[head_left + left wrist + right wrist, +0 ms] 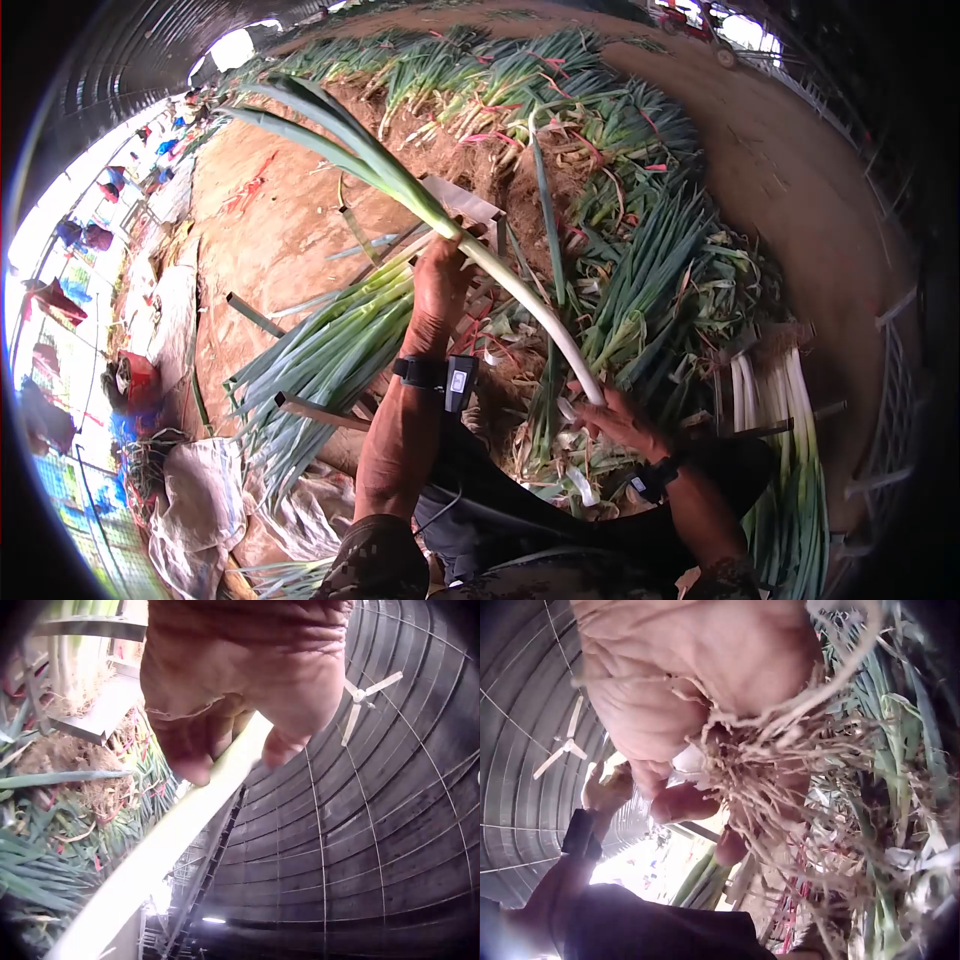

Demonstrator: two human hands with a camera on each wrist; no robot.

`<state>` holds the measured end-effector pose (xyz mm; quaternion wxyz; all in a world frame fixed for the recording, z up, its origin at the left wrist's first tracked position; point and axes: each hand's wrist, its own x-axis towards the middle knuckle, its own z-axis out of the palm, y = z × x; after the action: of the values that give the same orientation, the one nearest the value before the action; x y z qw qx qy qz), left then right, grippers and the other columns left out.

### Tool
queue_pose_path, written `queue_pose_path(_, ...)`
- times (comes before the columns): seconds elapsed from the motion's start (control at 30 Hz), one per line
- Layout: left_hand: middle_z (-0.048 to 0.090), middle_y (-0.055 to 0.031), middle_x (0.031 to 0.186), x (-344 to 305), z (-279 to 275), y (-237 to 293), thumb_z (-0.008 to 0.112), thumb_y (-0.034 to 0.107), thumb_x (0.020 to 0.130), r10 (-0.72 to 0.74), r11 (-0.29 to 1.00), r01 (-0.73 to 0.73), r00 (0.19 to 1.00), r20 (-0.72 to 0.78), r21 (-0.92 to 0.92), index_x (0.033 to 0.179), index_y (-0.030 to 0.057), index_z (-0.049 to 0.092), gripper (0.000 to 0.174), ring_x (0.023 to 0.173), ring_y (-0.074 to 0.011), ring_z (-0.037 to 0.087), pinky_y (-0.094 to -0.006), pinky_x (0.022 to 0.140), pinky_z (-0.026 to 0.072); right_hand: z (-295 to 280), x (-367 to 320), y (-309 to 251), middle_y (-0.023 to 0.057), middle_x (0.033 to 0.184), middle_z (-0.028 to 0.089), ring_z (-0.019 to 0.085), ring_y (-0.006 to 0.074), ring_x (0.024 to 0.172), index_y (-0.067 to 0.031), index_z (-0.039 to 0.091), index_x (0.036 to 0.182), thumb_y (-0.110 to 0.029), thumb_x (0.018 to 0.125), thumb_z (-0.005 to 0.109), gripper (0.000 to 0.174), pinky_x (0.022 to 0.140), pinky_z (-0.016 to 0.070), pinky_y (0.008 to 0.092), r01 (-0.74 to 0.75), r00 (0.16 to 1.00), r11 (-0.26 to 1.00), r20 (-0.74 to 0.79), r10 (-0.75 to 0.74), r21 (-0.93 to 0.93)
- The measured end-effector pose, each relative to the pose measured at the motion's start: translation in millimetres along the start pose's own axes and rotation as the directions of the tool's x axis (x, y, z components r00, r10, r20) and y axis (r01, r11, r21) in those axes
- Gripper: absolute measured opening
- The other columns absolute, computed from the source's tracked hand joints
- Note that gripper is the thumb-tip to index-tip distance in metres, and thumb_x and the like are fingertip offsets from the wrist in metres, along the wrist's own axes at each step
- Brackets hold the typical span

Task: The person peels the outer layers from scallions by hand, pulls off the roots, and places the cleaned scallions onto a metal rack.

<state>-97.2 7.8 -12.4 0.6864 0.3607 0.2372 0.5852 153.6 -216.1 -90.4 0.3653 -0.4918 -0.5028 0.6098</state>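
One long green onion (520,292) slants from five o'clock up toward ten. The left hand (438,290) is curled round its pale stalk mid-length, the right hand (622,418) clutches the rooty end, and heaped onions (640,275) lie at three.

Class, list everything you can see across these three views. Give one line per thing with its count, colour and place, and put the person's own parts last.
held green onion: one, white stalk with green leaves, spanning both hands
loose green onions: a pile, green and pale, in the metal rack left of the arm
bundled green onions: many, green with red ties, on the earth at the back
trimmed green onions: one bundle, white stalks, far right
metal rack: one, grey, around the pile
ceiling fan: one, white, on the arched roof
left hand: one, grips the stalk below the leaves
right hand: one, grips the root end
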Motion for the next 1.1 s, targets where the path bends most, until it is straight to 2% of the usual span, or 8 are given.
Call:
queue_pose_path(0.23, 0.062, -0.0040, 0.105, 1, -13, 8, 0.067, 0.019, 0.093, -0.052, 0.973, 0.102, 0.970, 0.239, -0.205, 0.124, 0.0038, 0.059, 0.036, 0.100, -0.0203, 0.059, -0.0408, 0.093, 0.0480, -17, -19, -15, 0.0000, 0.060, 0.050, 0.069, 0.0149, 0.074, 0.0061, 0.044, 0.140, -0.028, 0.095, 0.069, 0.062, 0.085, 0.0578, 0.0387, -0.179, 0.959, 0.945, 0.263, 0.105, 0.275)
queue_pose_path(0.37, 0.063, -0.0018, 0.100, -8, -11, 14, 0.068, 0.017, 0.094, 0.040, 0.995, -0.026, 0.988, 0.149, -0.098, 0.113, 0.0051, 0.062, 0.023, 0.093, -0.0156, 0.060, -0.0305, 0.083, 0.0488, -31, -23, 6, 0.0022, 0.071, 0.059, 0.069, 0.0163, 0.079, 0.0048, 0.047, 0.139, -0.029, 0.090, 0.074, 0.065, 0.085, 0.0577, 0.0394, -0.177, 0.970, 0.927, 0.220, 0.107, 0.330)
queue_pose_path(0.5, 0.062, 0.0015, 0.092, -8, -29, 50, 0.070, 0.024, 0.093, 0.214, 0.952, -0.180, 0.970, -0.116, 0.248, 0.107, 0.0086, 0.063, 0.022, 0.078, -0.0104, 0.055, -0.0249, 0.067, 0.0430, -37, -23, 38, 0.0086, 0.099, 0.066, 0.070, 0.0199, 0.095, 0.0017, 0.040, 0.145, -0.027, 0.093, 0.070, 0.066, 0.085, 0.0574, 0.0353, 0.029, 0.978, 0.997, -0.209, -0.013, 0.070)
queue_pose_path(0.6, 0.066, -0.0030, 0.099, -6, -67, 86, 0.070, 0.022, 0.093, 0.362, 0.916, -0.307, 0.911, -0.200, 0.259, 0.107, 0.0069, 0.064, 0.022, 0.088, -0.0122, 0.062, -0.0277, 0.072, 0.0510, -41, -28, 41, 0.0135, 0.113, 0.068, 0.070, 0.0204, 0.097, 0.0001, 0.039, 0.146, -0.030, 0.095, 0.066, 0.065, 0.081, 0.0583, 0.0313, -0.128, 0.923, 0.952, -0.318, 0.217, 0.277)
queue_pose_path(0.8, 0.064, -0.0066, 0.096, -6, -183, 129, 0.068, 0.017, 0.094, 0.570, 0.810, -0.443, 0.751, -0.333, 0.385, 0.105, 0.0049, 0.059, 0.019, 0.093, -0.0159, 0.067, -0.0347, 0.087, 0.0588, -24, -6, 71, 0.0109, 0.103, 0.071, 0.070, 0.0192, 0.093, 0.0009, 0.062, 0.122, -0.029, 0.097, 0.064, 0.039, 0.079, 0.0564, 0.0313, -0.240, 0.959, 0.964, -0.126, 0.254, 0.114)
queue_pose_path(0.87, 0.063, -0.0073, 0.098, 4, -237, 114, 0.068, 0.014, 0.094, 0.752, 0.585, -0.455, 0.615, -0.238, 0.672, 0.109, 0.0032, 0.058, 0.021, 0.095, -0.0181, 0.067, -0.0345, 0.089, 0.0601, -31, 3, 111, 0.0082, 0.103, 0.071, 0.070, 0.0185, 0.095, -0.0003, 0.067, 0.113, -0.023, 0.097, 0.063, 0.028, 0.081, 0.0544, 0.0304, -0.240, 0.966, 0.970, -0.103, 0.235, -0.036)
queue_pose_path(0.93, 0.063, -0.0081, 0.102, 11, -252, 112, 0.066, 0.012, 0.096, 0.486, 0.865, -0.459, 0.664, -0.568, 0.204, 0.115, 0.0023, 0.058, 0.023, 0.099, -0.0192, 0.067, -0.0329, 0.091, 0.0594, -26, 9, 92, 0.0070, 0.095, 0.071, 0.067, 0.0143, 0.090, 0.0041, 0.066, 0.114, -0.025, 0.093, 0.067, 0.036, 0.080, 0.0532, 0.0294, -0.117, 0.993, 0.967, -0.010, 0.118, -0.227)
queue_pose_path(1.1, 0.065, -0.0079, 0.096, 43, -326, 72, 0.066, 0.016, 0.096, 0.367, 0.889, -0.447, 0.569, -0.735, 0.098, 0.098, 0.0010, 0.063, 0.016, 0.090, -0.0179, 0.067, -0.0312, 0.083, 0.0620, -11, 26, 75, 0.0123, 0.101, 0.072, 0.071, 0.0174, 0.088, 0.0079, 0.064, 0.118, -0.016, 0.094, 0.066, 0.034, 0.079, 0.0563, 0.0292, -0.456, 0.887, 0.886, -0.044, 0.460, 0.081)
